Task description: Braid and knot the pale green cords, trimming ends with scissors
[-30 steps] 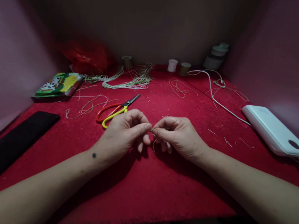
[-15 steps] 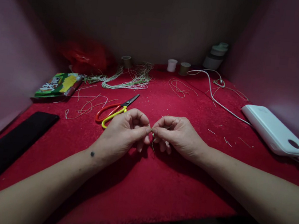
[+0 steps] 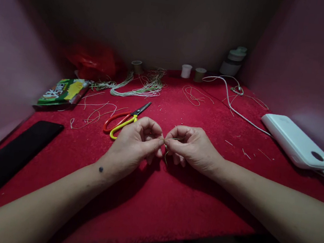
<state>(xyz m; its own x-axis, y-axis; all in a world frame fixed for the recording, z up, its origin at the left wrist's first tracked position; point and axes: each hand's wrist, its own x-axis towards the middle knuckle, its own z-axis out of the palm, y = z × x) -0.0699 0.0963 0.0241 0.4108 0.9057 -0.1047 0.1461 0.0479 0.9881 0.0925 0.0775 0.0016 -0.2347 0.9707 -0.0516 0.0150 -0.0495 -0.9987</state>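
Note:
My left hand [image 3: 140,140] and my right hand [image 3: 192,147] meet fingertip to fingertip above the red cloth [image 3: 151,203]. Thumb and forefinger of each are pinched on a thin greenish thread [image 3: 165,160], whose end dangles below the fingers. Most of the thread is hidden by the fingers. Scissors [image 3: 124,122] with one red and one yellow handle lie just beyond my left hand, blades apart from it and pointing away to the right.
Loose threads [image 3: 100,115] and a thread bundle [image 3: 142,89] lie behind the scissors. Spools [image 3: 186,71] and a bottle [image 3: 233,61] stand at the back. A black phone [image 3: 10,161] and snack packet [image 3: 62,92] are left; a white power bank [image 3: 299,141] with cable is right.
Both hands stay in nearly the same place, still pinching the thread. The fingers shift only slightly, and the dangling end has moved a little.

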